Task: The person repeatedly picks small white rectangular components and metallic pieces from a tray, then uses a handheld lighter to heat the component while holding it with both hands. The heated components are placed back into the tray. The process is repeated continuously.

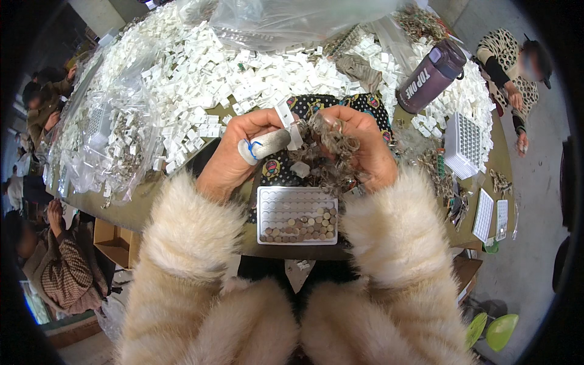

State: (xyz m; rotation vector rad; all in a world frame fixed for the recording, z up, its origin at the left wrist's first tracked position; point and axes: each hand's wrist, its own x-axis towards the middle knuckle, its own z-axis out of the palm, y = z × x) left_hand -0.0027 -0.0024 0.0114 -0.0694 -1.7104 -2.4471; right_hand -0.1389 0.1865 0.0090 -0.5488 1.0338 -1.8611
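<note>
My left hand [224,153] is closed on a small white plastic piece [286,117]. One of its fingers wears a grey-white cover tied with blue thread [258,146]. Facing it, my right hand [372,152] grips a tangled bunch of brownish-grey wires [333,145], which meets the white piece between my hands. Some of the right fingertips are hidden by the bunch. Below both hands lies a white tray [274,198] with rows of round hollows. Small brownish discs [307,226] fill its nearer part. A black patterned cloth [275,173] spreads underneath.
A heap of white plastic pieces [176,79] covers the far table, under clear plastic sheeting [292,24]. To the right stand a purple bottle [429,76] and stacked white trays [465,143]. People sit at the left; another person [508,67] is at the far right.
</note>
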